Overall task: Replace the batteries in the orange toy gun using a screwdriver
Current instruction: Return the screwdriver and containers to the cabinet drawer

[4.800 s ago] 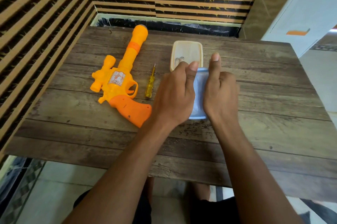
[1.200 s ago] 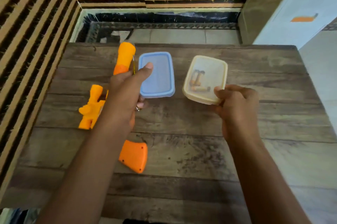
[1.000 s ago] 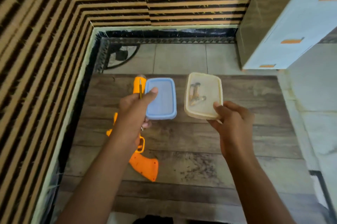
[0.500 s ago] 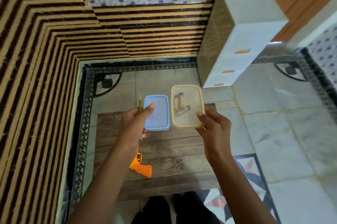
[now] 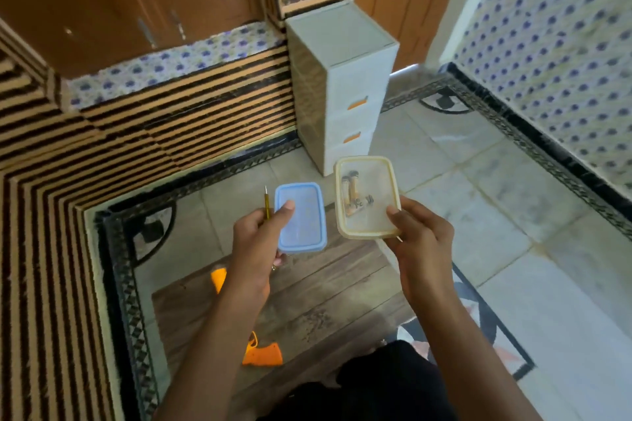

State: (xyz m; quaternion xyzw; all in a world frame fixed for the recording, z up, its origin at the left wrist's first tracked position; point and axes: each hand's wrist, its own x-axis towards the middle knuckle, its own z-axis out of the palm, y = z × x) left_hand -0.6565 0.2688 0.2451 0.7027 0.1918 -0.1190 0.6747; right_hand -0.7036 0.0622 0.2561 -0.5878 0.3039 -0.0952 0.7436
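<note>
a: where's everything right now?

b: both hands are raised well above the tabletop (image 5: 325,304). the left hand (image 5: 254,249) pinches the blue lid (image 5: 302,220) with the thumb on top. the yellow screwdriver (image 5: 266,205) is tucked into the same grip, its tip poking up beside the lid. the right hand (image 5: 422,242) grips the near corner of the open cream container (image 5: 371,225), thumb over the rim.

a: and the batteries?

b: the batteries (image 5: 352,196) lie loose inside the container, bunched toward its far left side. i can't count them for sure.

a: the gun?

b: the orange toy gun (image 5: 262,355) lies on the tabletop below, mostly hidden behind the left forearm. only the grip and a bit of the body show, and neither hand touches it.

a: what worries you?

b: the container is held by one corner with no lid on. if it tips, i'd expect the batteries to roll out. it also seems to sit out past the tabletop's edge, over the tiled floor (image 5: 513,215). the left hand is doing two jobs as well, so loosening the fingers to put the lid down could let the thin screwdriver slip. i'd set the lid and container down flat before reaching for the gun.
</note>
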